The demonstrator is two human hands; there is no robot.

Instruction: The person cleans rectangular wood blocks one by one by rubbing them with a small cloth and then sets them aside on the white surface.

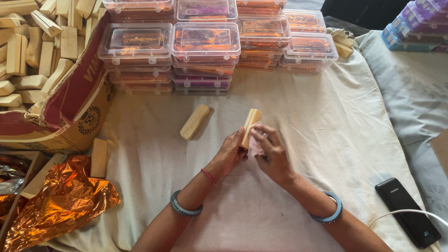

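Wood block (249, 126): pale, smooth, oblong w/ rounded top end, held upright-ish, slight tilt, above centre of cream cloth (303, 116). Left hand (231, 151) wraps lower half, fingers closed round it. Right hand (270, 154) pressed to block's right face, fingers pinching a small pinkish piece (255, 144) against it; motion blur, can't tell the material. Grey bangle on each wrist, red thread on left wrist.

2nd block (195, 122), same wood & shape, lies flat on cloth just left of the hands, apart. 3rd block (99, 157) lies at edge of cardboard box (79, 116), which is torn, brown and red, full of loose pale wood blocks (37, 51). Crinkled orange metallic foil (60, 200) bottom left, shiny.

Behind: stacked clear plastic snap-lid cases (205, 44), orange foil visible inside, a few purple. More cases (415, 28) top right, bluish-purple. Black glossy power bank (408, 212) w/ white cable lower right, on cloth edge. Cloth wrinkled, matte, light stains.
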